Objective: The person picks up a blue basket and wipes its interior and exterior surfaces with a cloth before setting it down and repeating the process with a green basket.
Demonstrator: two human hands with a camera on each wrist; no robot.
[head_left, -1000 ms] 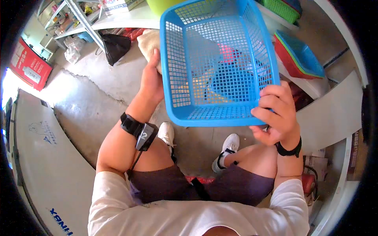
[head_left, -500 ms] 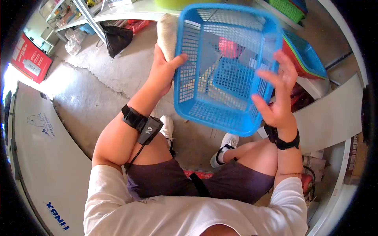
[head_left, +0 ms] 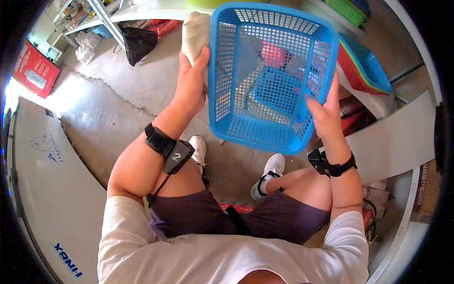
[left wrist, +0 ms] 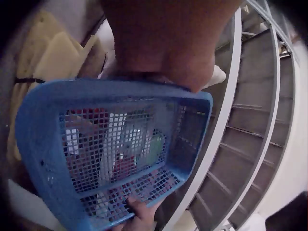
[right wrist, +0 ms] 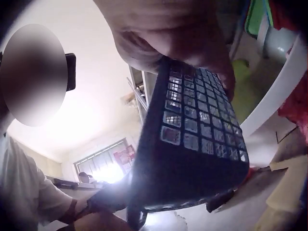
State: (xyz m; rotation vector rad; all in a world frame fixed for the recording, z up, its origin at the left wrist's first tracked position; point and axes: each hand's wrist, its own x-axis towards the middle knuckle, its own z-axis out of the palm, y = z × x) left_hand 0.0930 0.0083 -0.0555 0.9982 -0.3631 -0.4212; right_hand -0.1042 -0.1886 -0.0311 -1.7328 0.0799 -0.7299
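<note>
A blue plastic basket (head_left: pixel 274 144) with lattice walls and floor is held up in front of the body, its open top facing the head camera. My left hand (head_left: pixel 191 87) grips a beige cloth (head_left: pixel 195 35) at the basket's left side, the thumb close by the rim. In the left wrist view, a bit of the cloth (left wrist: pixel 217 77) sticks out beyond that hand. My right hand (head_left: pixel 326 113) holds the right side, thumb over the inner wall and fingers around the outside, largely hidden.
More blue, green and red baskets (head_left: pixel 366 71) are stacked at the right. A white shelf (head_left: pixel 137 15) runs along the back, with a black bag (head_left: pixel 138 45) hanging below. A white board (head_left: pixel 52 189) stands at the left. Another blue basket (head_left: pixel 279 90) shows through the lattice.
The right hand let go of the basket's near right corner, spread its fingers, and now holds the right side farther up. The basket moved slightly right; the left thumb shifted back off its inner wall.
</note>
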